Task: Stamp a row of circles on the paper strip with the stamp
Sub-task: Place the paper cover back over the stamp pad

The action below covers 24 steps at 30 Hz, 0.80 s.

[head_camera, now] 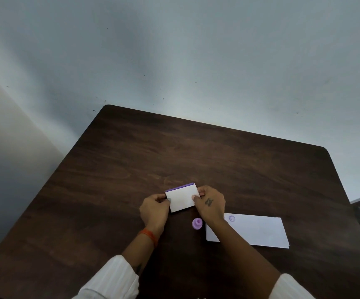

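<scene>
Head view looks down on a dark wooden worktop (131,169) where both hands meet on a small white box with a purple edge (182,197), probably the ink pad case. The left hand (154,210) pinches the box's left side between thumb and fingers, and the right hand (210,205) pinches its right side, so each grip is closed on the box and neither is on the stamp. Whether the box is being opened or shut cannot be told. The stamp (197,223), a small purple knob, stands free on the worktop at about 5 o'clock from the box, just beside the right wrist and close below both hands. The paper strip (259,231) lies at about 4 o'clock from the box, to the right of the stamp, with its long axis running roughly from 9 o'clock to 3 o'clock, slightly tilted; the right forearm crosses its near left corner. One purple circle (232,218) shows near the strip's upper left end, and the rest looks blank, so the row appears barely begun and would run toward 3 o'clock. The right hand is the nearer one to both stamp and strip, so it seems the natural one to take the stamp, with a short pull back toward 6 o'clock.
</scene>
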{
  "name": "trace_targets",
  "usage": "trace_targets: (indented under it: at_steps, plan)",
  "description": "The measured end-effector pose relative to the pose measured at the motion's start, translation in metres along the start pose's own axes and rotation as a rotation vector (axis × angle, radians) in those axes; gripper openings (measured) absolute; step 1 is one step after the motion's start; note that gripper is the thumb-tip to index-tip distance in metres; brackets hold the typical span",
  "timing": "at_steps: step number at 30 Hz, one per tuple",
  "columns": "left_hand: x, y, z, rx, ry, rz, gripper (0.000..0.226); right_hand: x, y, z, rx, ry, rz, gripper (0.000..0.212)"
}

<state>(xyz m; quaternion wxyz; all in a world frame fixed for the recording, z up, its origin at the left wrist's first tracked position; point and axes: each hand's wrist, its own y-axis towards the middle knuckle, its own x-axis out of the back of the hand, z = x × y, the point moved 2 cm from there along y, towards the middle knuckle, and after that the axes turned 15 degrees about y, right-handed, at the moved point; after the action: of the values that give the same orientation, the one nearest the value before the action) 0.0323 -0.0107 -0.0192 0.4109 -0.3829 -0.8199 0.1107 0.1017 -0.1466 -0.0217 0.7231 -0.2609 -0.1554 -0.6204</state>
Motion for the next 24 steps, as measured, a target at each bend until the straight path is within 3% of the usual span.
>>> trace_targets:
  at_steps: [10, 24]
  plan:
    - [0.003, 0.004, -0.003, 0.033, -0.014, 0.023, 0.006, 0.001, 0.006, -0.001, -0.025, 0.0, 0.066, 0.023]
    - [0.005, 0.004, -0.007, 0.046, -0.014, 0.046, 0.006, 0.002, 0.012, 0.0, -0.136, -0.015, 0.047, 0.028]
